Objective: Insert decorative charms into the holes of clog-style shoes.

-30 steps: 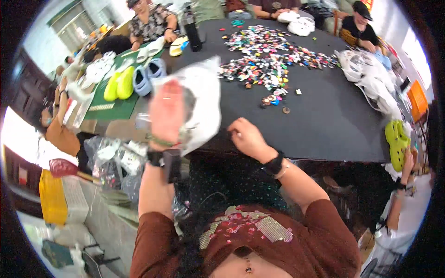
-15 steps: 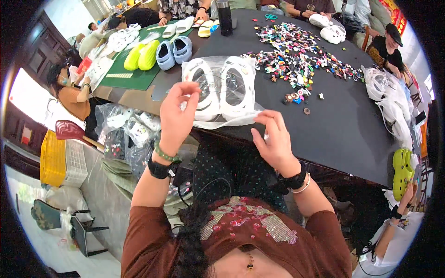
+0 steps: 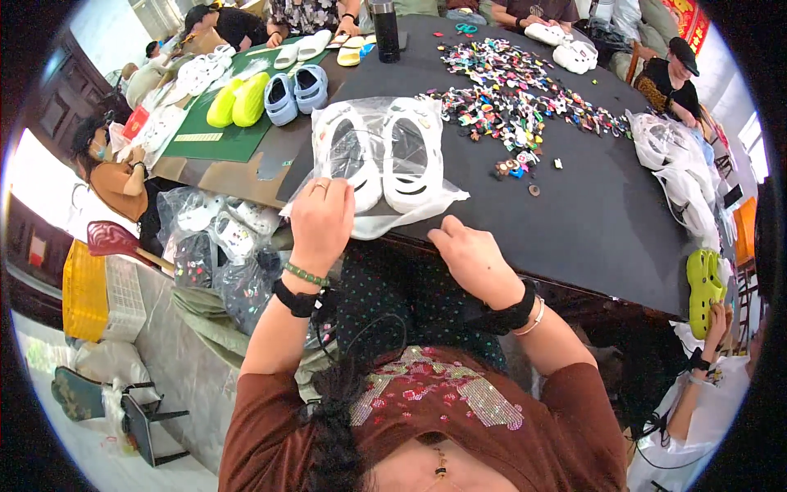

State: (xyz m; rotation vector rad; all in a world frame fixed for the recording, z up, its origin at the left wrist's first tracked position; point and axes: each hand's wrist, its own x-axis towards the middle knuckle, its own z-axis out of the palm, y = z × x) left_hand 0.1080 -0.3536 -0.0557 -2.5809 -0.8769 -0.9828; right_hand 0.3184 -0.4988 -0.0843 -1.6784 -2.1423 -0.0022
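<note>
A pair of white clogs (image 3: 407, 202) lies side by side inside a clear plastic bag (image 3: 379, 220) at the table's near edge. Colourful charms show on the clogs through the film. My left hand (image 3: 322, 223) is closed on the bag's near left edge, with its fingers curled under. To the right of the bag, by the table edge, my right hand (image 3: 479, 262) has its thumb and fingers drawn together. It looks apart from the bag, and whatever it may pinch is hidden.
A heap of small colourful shoe charms (image 3: 525, 98) spreads over the black table (image 3: 590, 209). Blue clogs (image 3: 281, 100), yellow-green clogs (image 3: 248, 98) and a black bottle (image 3: 386, 33) stand beyond. Bagged shoes (image 3: 234, 238) hang at left. Several people sit around; one hand at right holds a green clog (image 3: 703, 291).
My left hand has come down onto the bag's near edge and curled shut. My right hand has dropped away from the bag's right corner, its fingers drawing together.
</note>
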